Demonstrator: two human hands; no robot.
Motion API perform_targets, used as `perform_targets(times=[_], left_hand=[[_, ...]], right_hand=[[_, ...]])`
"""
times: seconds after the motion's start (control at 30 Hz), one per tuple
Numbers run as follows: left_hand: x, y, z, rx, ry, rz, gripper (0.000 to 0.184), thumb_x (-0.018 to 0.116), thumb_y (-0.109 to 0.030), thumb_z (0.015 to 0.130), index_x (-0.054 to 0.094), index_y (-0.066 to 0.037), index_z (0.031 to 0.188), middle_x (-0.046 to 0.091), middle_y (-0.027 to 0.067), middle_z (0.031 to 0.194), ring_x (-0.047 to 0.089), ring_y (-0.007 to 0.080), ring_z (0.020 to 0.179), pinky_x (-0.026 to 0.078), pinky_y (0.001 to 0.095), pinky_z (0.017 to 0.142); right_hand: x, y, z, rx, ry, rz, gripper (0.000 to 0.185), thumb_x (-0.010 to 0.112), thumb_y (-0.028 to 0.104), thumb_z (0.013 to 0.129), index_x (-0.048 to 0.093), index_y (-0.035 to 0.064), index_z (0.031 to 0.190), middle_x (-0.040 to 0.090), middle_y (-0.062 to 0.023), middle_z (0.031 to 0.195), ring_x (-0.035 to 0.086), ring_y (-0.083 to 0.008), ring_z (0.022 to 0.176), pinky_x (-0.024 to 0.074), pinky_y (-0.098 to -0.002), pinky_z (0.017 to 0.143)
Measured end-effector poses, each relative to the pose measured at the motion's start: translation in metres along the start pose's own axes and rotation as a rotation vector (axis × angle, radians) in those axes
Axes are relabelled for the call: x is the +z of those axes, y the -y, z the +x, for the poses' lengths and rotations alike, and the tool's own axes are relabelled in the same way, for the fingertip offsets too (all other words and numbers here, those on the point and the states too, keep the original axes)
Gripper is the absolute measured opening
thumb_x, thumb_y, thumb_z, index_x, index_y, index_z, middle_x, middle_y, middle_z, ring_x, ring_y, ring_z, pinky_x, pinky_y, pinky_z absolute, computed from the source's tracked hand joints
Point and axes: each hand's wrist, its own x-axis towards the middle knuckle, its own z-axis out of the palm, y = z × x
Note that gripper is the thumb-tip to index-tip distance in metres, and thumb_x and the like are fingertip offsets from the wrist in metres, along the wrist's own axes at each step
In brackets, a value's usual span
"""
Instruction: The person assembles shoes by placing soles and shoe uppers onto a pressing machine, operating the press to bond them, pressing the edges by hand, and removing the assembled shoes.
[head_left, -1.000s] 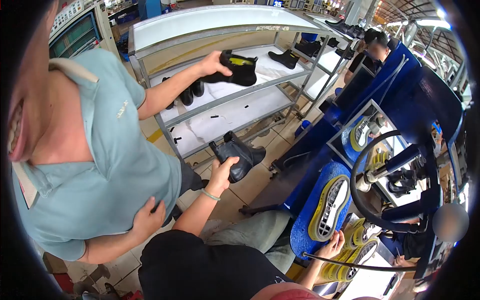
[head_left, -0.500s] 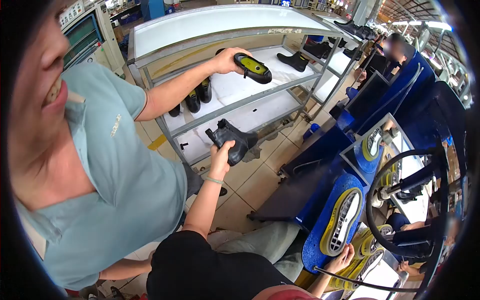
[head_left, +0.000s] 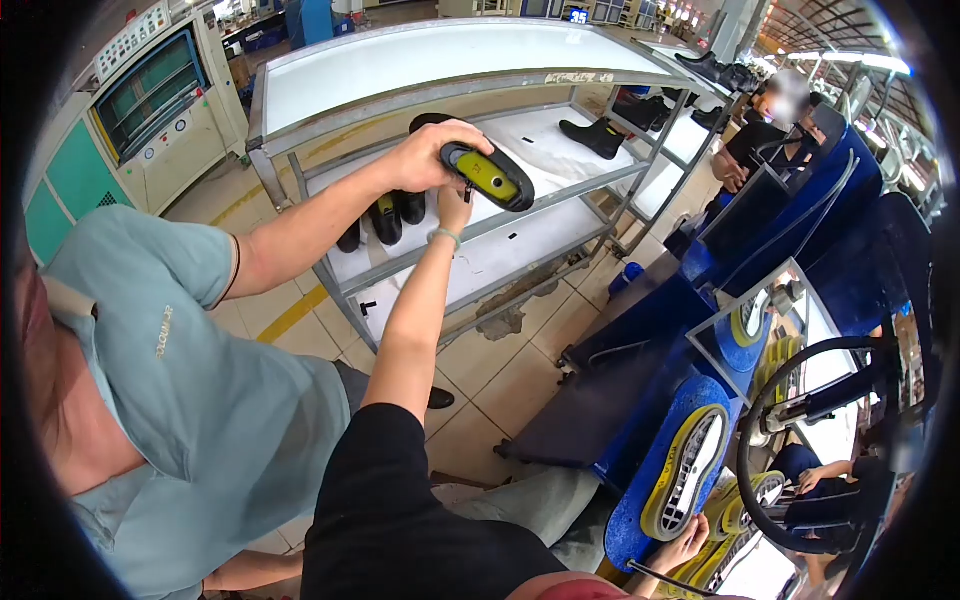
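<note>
My left hand [head_left: 455, 208] reaches to the rack, its fingers mostly hidden behind a black shoe with a yellow-green underside [head_left: 490, 178], which a co-worker's hand [head_left: 425, 158] grips. Part of a dark shoe [head_left: 430, 121] shows behind that hand; I cannot tell whether my left hand touches it. At lower right, my right hand [head_left: 684, 545] has its fingers closed at the heel end of a yellow-and-grey shoe sole [head_left: 660, 500]. This sole lies on a blue pad [head_left: 625, 530], its white grid-like inside facing up.
A co-worker in a light teal shirt [head_left: 220, 410] stands close on the left. The metal rack [head_left: 290, 140] carries black boots [head_left: 597, 137]. Right of it stand blue machines with a mirror [head_left: 735, 320] and a black hoop [head_left: 745, 440]. More yellow soles [head_left: 720, 560] lie at lower right.
My left hand has moved up and away to the rack, and the black boot it held is no longer plainly visible. The co-worker's shoe has shifted slightly left and down. My right hand stays at the sole.
</note>
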Motion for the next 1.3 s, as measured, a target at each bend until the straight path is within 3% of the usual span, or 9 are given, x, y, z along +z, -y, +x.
perform_targets(times=[0.07,0.2,0.23,0.3,0.4,0.5,0.77,0.87,1.3], left_hand=[[0.025,0.016,-0.037,-0.018,-0.093,0.018,0.039,0.067,-0.010,0.077,0.055,0.000,0.113,0.059,0.0233,0.113,0.054,0.0404,0.104,0.041,0.0455,0.091],[0.025,-0.017,-0.158,-0.190,0.058,-0.095,0.022,0.061,-0.007,0.084,0.063,-0.003,0.106,0.067,0.0103,0.087,0.063,0.0212,0.075,0.050,0.0330,0.068],[0.030,-0.025,-0.192,-0.314,0.048,-0.187,0.013,0.062,-0.010,0.083,0.065,-0.003,0.094,0.067,0.0154,0.082,0.065,0.0296,0.076,0.051,0.0388,0.068],[0.031,-0.027,-0.264,-0.444,0.260,-0.312,0.008,0.059,-0.008,0.082,0.066,-0.006,0.081,0.067,0.0078,0.067,0.064,0.0235,0.065,0.050,0.0383,0.062],[0.010,-0.058,-0.355,-0.687,0.663,-0.291,0.025,0.058,-0.005,0.078,0.066,-0.002,0.102,0.069,0.0149,0.098,0.065,0.0236,0.093,0.050,0.0353,0.082],[-0.014,-0.094,-0.410,-0.903,0.943,-0.367,0.028,0.059,-0.009,0.080,0.066,-0.001,0.106,0.068,0.0160,0.101,0.064,0.0252,0.095,0.050,0.0360,0.082],[-0.054,-0.162,-0.500,-0.569,1.303,-0.408,0.028,0.062,-0.011,0.082,0.067,0.000,0.106,0.069,0.0165,0.100,0.065,0.0276,0.095,0.050,0.0355,0.085],[-0.091,-0.218,-0.509,-0.281,1.282,-0.070,0.044,0.053,-0.023,0.090,0.053,-0.002,0.128,0.053,0.0240,0.129,0.052,0.0367,0.117,0.041,0.0413,0.099],[-0.089,-0.219,-0.498,-0.353,1.422,-0.154,0.052,0.045,-0.031,0.094,0.040,-0.002,0.137,0.043,0.0273,0.137,0.040,0.0426,0.128,0.033,0.0459,0.107]], right_hand=[[-0.002,-0.005,0.001,-0.025,0.006,0.007,0.018,0.051,0.016,0.099,0.058,0.0008,0.106,0.059,-0.0041,0.097,0.053,-0.0122,0.088,0.0440,-0.0247,0.082],[-0.001,-0.005,0.001,-0.010,-0.016,0.009,0.020,0.051,0.016,0.098,0.058,0.0001,0.107,0.059,-0.0053,0.098,0.054,-0.0132,0.089,0.0447,-0.0251,0.083],[-0.002,-0.002,0.001,-0.044,-0.007,-0.066,0.021,0.051,0.017,0.098,0.058,-0.0002,0.108,0.060,-0.0060,0.099,0.054,-0.0137,0.090,0.0450,-0.0255,0.084],[0.005,0.011,-0.004,-0.007,-0.018,-0.029,0.021,0.052,0.018,0.098,0.059,-0.0003,0.107,0.060,-0.0053,0.097,0.054,-0.0129,0.089,0.0446,-0.0252,0.084],[-0.004,0.002,-0.001,-0.022,0.010,-0.042,0.022,0.053,0.019,0.098,0.059,-0.0003,0.106,0.059,-0.0047,0.095,0.053,-0.0117,0.088,0.0438,-0.0245,0.084],[-0.004,0.001,0.000,-0.028,0.011,-0.028,0.024,0.053,0.018,0.098,0.059,-0.0024,0.110,0.061,-0.0071,0.099,0.056,-0.0140,0.090,0.0460,-0.0255,0.084],[-0.004,-0.003,0.000,-0.040,0.029,0.074,0.023,0.053,0.017,0.098,0.059,-0.0023,0.109,0.062,-0.0078,0.097,0.056,-0.0128,0.089,0.0456,-0.0240,0.083],[-0.006,-0.014,0.001,-0.038,0.031,0.136,0.022,0.052,0.014,0.098,0.057,-0.0026,0.112,0.062,-0.0080,0.097,0.057,-0.0128,0.089,0.0463,-0.0240,0.083],[0.001,0.004,-0.006,-0.007,0.017,0.260,0.021,0.053,0.012,0.098,0.058,-0.0030,0.112,0.064,-0.0070,0.094,0.058,-0.0107,0.085,0.0461,-0.0229,0.078]])
